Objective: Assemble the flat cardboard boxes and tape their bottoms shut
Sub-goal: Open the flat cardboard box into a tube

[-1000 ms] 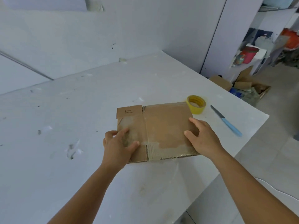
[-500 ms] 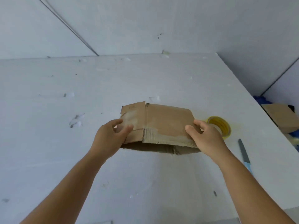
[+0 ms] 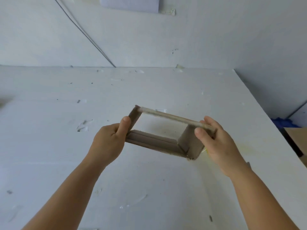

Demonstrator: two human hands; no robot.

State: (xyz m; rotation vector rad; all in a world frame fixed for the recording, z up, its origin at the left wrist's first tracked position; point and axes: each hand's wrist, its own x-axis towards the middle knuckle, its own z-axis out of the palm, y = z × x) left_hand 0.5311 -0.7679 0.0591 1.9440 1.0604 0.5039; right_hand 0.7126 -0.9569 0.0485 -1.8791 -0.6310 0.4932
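Brown cardboard box [image 3: 163,143]: flat a second ago, now opened into a tube above white worktop [image 3: 49,146] | left hand [image 3: 108,143], right hand [image 3: 219,143]: each grip grasping one end | bottom flaps untaped

Brown cardboard box [image 3: 167,141] opened into a rectangular tube, raised above table.

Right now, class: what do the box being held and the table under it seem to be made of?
Box: brown cardboard, matte; its layered edges suggest corrugated board, and the far edge looks glossy, perhaps old tape. Table: a hard white painted or laminated surface, scuffed and speckled; which one is unclear.
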